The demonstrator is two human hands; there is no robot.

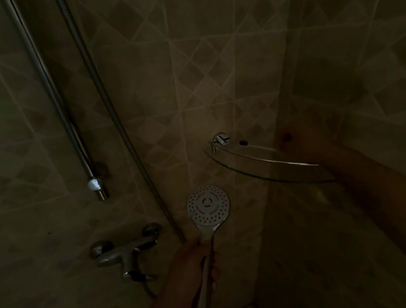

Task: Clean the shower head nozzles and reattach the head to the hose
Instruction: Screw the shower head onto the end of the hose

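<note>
Two hands are at work in this dim shower corner. Low in the frame, just right of centre, the left hand point(196, 263) has its fingers curled round the chrome handle of the round, white-faced shower head point(208, 206), holding it upright with the nozzle plate turned toward the camera, presumably so the rings of small holes can be inspected and reached. Whether the handle's lower end is joined to anything cannot be made out; it disappears into shadow at the bottom edge.

At the right, the right hand point(294, 141) reaches up toward the back of the curved glass corner shelf point(261, 165), probably after something to clean with, though it is blurred and dark, so I cannot tell how its fingers lie or whether it holds anything.

Left of the head, the ribbed metal hose point(105, 101) runs diagonally from the top of the frame down to just beside the gripping hand. Further left stand the chrome riser rail point(46, 78) and, lower left, the chrome wall mixer tap point(127, 251), all on beige diamond-patterned tiles point(212, 64).
</note>
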